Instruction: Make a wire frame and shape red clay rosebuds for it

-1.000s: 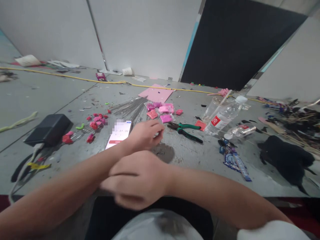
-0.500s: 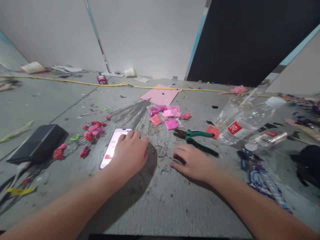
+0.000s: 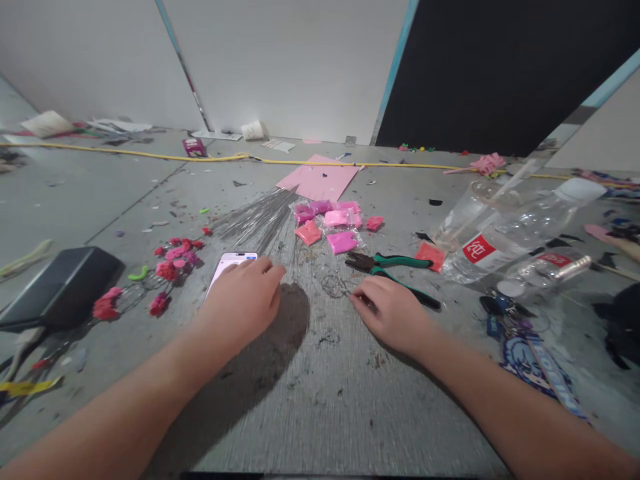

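My left hand [image 3: 245, 293] is over the lit smartphone [image 3: 223, 265], covering most of its screen. Its fingers are bent but apart, and nothing shows in them. To the right, a small ring of thin wire [image 3: 334, 287] lies at the fingertips of my right hand [image 3: 393, 312]. Thumb and forefinger come together on the wire's twisted tail. Just behind that hand are pliers with green-and-black handles [image 3: 400, 261], their jaws toward the middle. Small bags of pink clay [image 3: 343, 241] lie farther back, beside a fan of thin straight wires [image 3: 257, 217].
Red and pink flower pieces on wire [image 3: 173, 263] and a black power block [image 3: 63, 287] are at left. At right stand a plastic cup [image 3: 470, 207] and a water bottle [image 3: 515, 233], near a keychain [image 3: 533, 367]. A yellow cord [image 3: 310, 163] crosses behind pink paper [image 3: 320, 179].
My left hand has shifted slightly left and down across the phone. My right fingers have closed at the wire's tail, and the ring looks turned. The camera view has moved a little.
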`<action>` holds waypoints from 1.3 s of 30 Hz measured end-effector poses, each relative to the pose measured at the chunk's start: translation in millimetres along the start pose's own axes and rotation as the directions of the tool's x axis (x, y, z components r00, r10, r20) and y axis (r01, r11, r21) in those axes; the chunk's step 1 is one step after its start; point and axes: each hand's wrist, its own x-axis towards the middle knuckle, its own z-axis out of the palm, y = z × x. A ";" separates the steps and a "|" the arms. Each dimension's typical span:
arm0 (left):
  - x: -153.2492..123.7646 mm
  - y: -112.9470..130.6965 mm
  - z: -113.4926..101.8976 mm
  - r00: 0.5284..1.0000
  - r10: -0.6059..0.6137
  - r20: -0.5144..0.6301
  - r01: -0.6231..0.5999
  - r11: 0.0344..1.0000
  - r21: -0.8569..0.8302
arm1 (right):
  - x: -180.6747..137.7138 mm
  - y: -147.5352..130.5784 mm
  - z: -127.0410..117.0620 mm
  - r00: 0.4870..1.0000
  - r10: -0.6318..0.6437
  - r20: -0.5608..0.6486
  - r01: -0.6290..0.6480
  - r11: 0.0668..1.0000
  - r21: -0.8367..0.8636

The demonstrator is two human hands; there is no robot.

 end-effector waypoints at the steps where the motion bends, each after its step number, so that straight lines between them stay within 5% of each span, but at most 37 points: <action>1: 1.7 -5.1 -1.5 0.999 0.038 0.016 -0.038 0.999 -0.007 | 0.8 1.0 -0.2 0.999 0.020 -0.032 -0.019 0.999 0.029; 8: -0.5 -29.5 0.1 0.973 0.218 0.075 -0.218 0.976 -0.019 | 3.2 1.1 1.6 0.985 0.057 -0.163 -0.035 0.990 0.134; 26: 14.2 -14.1 6.3 0.991 0.067 0.117 -0.075 0.995 0.063 | 4.1 -2.3 4.3 0.977 0.125 -0.173 -0.080 0.967 0.242; 33: 53.8 4.2 10.7 0.983 0.175 0.056 -0.169 0.982 -0.088 | 4.7 -1.5 8.3 0.981 0.128 -0.145 -0.095 0.973 0.212; 39: 63.6 12.5 -4.7 0.996 0.060 -0.069 -0.078 0.952 -0.296 | 3.6 -7.2 6.8 0.990 0.131 -0.043 -0.126 0.985 0.114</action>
